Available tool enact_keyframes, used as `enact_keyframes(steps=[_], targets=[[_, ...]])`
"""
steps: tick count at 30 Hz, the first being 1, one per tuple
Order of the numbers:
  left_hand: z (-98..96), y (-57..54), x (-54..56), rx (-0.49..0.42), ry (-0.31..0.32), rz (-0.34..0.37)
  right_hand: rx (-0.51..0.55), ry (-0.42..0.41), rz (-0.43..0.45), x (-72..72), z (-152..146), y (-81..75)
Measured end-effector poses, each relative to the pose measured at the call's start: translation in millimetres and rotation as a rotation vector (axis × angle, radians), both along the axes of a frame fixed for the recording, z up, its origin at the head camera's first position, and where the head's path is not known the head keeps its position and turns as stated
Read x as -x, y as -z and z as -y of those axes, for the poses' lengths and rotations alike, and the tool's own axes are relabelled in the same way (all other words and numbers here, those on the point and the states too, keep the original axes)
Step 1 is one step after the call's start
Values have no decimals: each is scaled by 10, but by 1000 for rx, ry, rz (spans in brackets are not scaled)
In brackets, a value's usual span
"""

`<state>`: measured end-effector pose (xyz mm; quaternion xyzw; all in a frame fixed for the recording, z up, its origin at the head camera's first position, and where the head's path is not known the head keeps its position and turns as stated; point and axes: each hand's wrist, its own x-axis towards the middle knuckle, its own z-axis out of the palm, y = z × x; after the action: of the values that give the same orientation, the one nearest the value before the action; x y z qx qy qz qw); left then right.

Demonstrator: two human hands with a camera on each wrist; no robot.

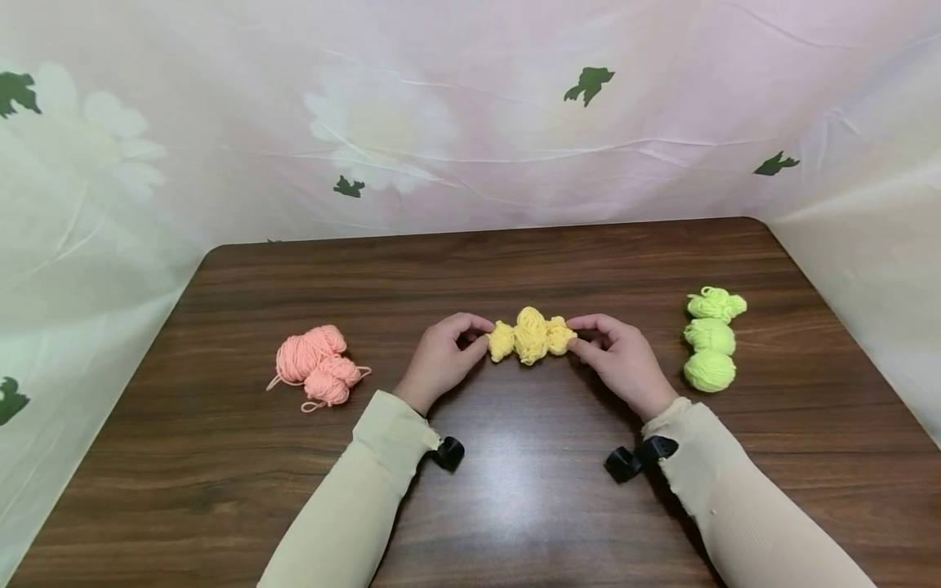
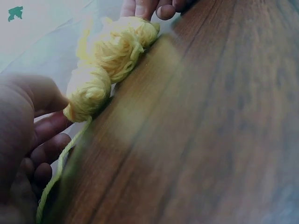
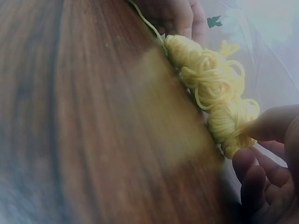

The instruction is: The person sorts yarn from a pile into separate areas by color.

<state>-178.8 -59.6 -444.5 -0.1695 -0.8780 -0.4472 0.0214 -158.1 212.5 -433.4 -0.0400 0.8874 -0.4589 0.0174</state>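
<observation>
Yellow yarn balls (image 1: pixel 531 336) sit side by side in a row on the table, a larger one between two smaller ones. My left hand (image 1: pixel 450 355) pinches the left small ball (image 2: pixel 88 93) at its outer end with thumb and finger. At the other end, my right hand (image 1: pixel 621 359) pinches the right small ball (image 3: pixel 230 123) between thumb and fingers. A loose yellow yarn strand (image 2: pixel 58 170) trails from the left ball past the left hand's fingers. The balls touch one another and appear to rest on the wood.
To the left lies a cluster of pink yarn balls (image 1: pixel 312 359) with loose ends. Light green yarn balls (image 1: pixel 710 336) form a column on the right. The brown wooden table (image 1: pixel 507 506) backs onto a floral cloth (image 1: pixel 470 122).
</observation>
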Motion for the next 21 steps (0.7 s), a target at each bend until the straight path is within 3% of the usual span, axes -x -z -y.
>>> enact_keyframes(steps=[7,21], targets=[[-11,5,7,5,69,10,5,7,-4,-1,-6,3],[-41,-49,-6,90,53,39,68,-31,18,7,50,-22]])
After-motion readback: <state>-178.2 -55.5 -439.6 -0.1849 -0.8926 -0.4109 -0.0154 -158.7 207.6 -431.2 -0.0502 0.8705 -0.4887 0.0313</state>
